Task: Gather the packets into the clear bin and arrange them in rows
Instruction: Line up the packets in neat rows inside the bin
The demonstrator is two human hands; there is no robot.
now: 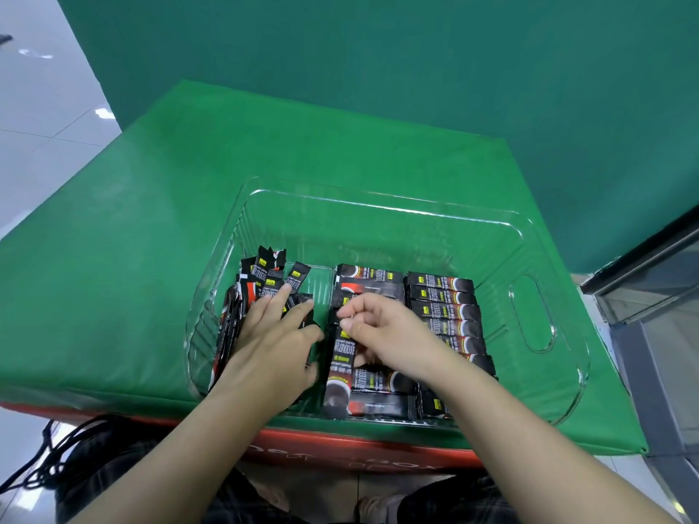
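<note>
A clear plastic bin [393, 206] sits on a green mat and holds several black and red coffee packets. A neat row of packets [448, 308] lies at the bin's right, and a second row [368, 283] fills the middle. A loose heap of packets [261, 281] leans against the left wall. My left hand [272, 346] rests on that heap with its fingers fairly straight. My right hand [382, 330] hovers over the middle row, fingers curled, and pinches the top end of an upright packet [342, 357].
The green mat [151, 221] covers a red box [340, 448] in front of a green backdrop. A handle cut-out [529, 315] opens the bin's right wall. A grey metal frame [650, 296] stands at the right. Black cords [49, 455] lie on the floor at lower left.
</note>
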